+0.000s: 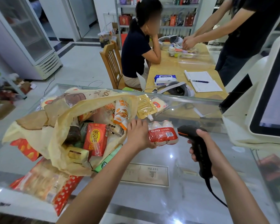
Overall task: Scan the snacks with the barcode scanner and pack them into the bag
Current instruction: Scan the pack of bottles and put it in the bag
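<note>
Scanning drink pack (162, 135) just right of the bag (55, 126) | left hand (138, 135) grips it, barcode turned toward scanner (187, 131) so it reads | right hand (215, 159) wrapped tight round the handle

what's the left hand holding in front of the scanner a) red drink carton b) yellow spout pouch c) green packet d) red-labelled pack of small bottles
d: the left hand grips the red-labelled bottle pack, and the black barcode scanner in the right hand points at it.
</note>
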